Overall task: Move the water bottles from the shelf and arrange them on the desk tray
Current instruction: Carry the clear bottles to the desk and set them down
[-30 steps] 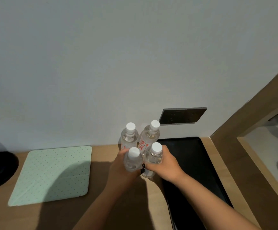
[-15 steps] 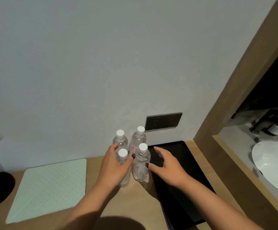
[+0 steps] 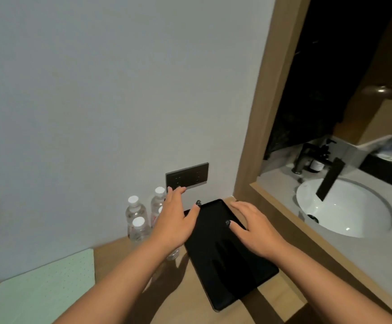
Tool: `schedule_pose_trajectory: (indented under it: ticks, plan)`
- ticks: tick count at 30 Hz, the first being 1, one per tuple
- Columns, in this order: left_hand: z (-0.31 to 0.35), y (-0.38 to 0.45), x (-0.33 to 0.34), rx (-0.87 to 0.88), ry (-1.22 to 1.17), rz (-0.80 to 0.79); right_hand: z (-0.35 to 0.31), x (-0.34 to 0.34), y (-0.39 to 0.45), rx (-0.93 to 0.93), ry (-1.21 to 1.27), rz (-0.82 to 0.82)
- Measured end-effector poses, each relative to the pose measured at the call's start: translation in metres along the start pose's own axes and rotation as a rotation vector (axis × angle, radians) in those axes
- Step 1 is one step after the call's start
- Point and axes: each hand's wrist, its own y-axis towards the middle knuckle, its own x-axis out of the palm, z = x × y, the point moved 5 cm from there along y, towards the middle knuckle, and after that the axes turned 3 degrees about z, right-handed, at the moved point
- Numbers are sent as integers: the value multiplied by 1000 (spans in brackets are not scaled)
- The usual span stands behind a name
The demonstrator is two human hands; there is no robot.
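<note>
Four water bottles [image 3: 138, 220] are standing upright on the bench [image 3: 120, 256], just left of the black tray [image 3: 227, 260]. Left hand [image 3: 175, 220] and right hand [image 3: 253, 226] are being held released above the tray, apparently to reposition it.

grey wall [image 3: 96, 90], wooden desk [image 3: 185, 298]
</note>
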Motion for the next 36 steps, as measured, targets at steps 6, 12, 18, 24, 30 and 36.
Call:
schedule_pose_trajectory:
  ticks: [6,12,18,24,30,36]
  plan:
    - [50,-24,39,106,15,-139,53,-38,-44,103,-75,69]
    - [125,-66,82,245,51,-255,106,-98,-105,173,-108,146]
    - [211,-129,146,439,80,-410,171,-158,-215,302,-135,211]
    - [287,-184,216,596,88,-484,216,-230,-326,350,-157,329]
    - [354,-221,270,717,78,-547,245,-288,-414,413,-199,451]
    - [398,-231,310,797,75,-585,274,-327,-462,563,-238,548]
